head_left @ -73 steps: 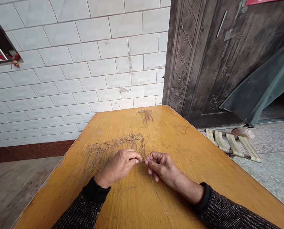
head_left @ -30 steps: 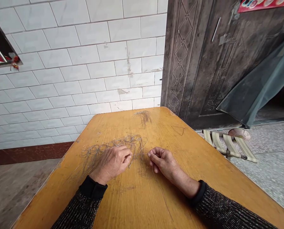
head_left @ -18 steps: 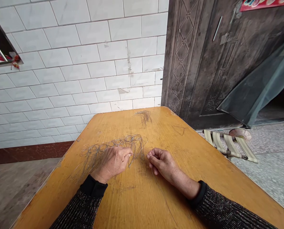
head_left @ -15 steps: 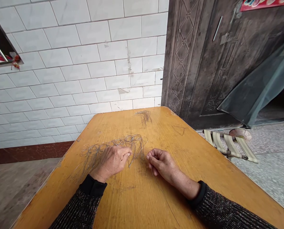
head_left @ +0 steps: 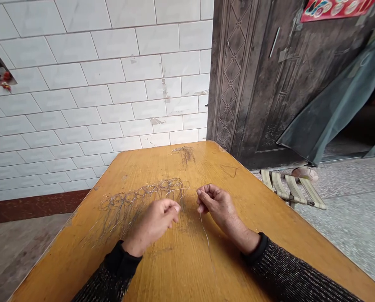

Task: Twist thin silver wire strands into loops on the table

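My right hand pinches a thin wire between thumb and fingertips above the table. One end of this wire arcs leftward over the coils, and the other hangs down toward me. To its left, my left hand is curled with thumb and index finger close together; whether anything is between them cannot be made out. Beyond the left hand, a row of looped, coiled wires lies across the table, their loose ends trailing toward me.
The yellow wooden table has a bundle of thin wires near its far edge and a single bent wire at the right. A tiled wall stands behind. A strapped folding stool stands to the right, by a dark door.
My left hand has drawn slightly down and away from the coils. My right hand has risen a little with the wire, which now shows as an arc to the left. The view has shifted right.
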{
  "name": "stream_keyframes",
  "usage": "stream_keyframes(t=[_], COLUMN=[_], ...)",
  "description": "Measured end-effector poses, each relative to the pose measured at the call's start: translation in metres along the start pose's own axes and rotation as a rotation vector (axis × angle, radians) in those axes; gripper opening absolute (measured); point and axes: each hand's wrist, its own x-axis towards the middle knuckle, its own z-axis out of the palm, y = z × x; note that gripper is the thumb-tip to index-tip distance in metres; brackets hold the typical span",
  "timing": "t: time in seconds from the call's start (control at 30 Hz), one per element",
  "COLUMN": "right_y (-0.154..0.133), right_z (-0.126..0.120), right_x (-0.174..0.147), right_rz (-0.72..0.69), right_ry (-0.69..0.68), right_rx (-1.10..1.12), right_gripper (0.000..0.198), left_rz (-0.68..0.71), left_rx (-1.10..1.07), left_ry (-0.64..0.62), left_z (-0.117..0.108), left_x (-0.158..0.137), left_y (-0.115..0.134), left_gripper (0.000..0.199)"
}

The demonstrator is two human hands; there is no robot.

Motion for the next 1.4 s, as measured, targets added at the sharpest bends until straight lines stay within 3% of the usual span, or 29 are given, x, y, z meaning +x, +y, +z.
stream_keyframes(t=[0.13,0.23,0.33,0.63,0.83,1.0,1.2,1.4], right_y=[-0.001,0.001,0.001,-0.003,-0.004,0.000,-0.001,-0.005], right_z=[0.003,0.004,0.003,0.000,-0.003,-0.003,-0.007,-0.010], right_x=[-0.003,-0.005,-0.006,-0.007,-0.004,-0.002,0.002,0.003], right_rz=[-0.028,-0.043,-0.070,-0.062,-0.046,-0.044,-0.052,-0.043], right_ry=[0.013,-0.002,-0.010,-0.050,-0.029,-0.032,0.018,0.017], right_rx=[-0.013,-0.065,-0.126,-0.227,-0.197,-0.242,-0.249,-0.284], right_gripper=[0.025,0.022,0.020,0.022,0.022,0.022,0.020,0.019], left_rz=[-0.095,-0.125,-0.129,-0.018,-0.062,-0.007,-0.059,-0.075], left_rx=[-0.444,-0.587,-0.560,-0.221,-0.233,-0.140,-0.296,-0.270], left_ry=[-0.243,-0.263,-0.221,-0.289,-0.263,-0.269,-0.305,-0.323], left_z=[0.037,0.052,0.056,0.049,0.056,0.057,0.059,0.056], left_x=[-0.014,-0.019,-0.019,-0.024,-0.026,-0.025,-0.027,-0.030], left_y=[0.014,0.018,0.015,0.020,0.025,0.021,0.022,0.025], left_gripper=[0.025,0.021,0.016,0.022,0.025,0.023,0.028,0.028])
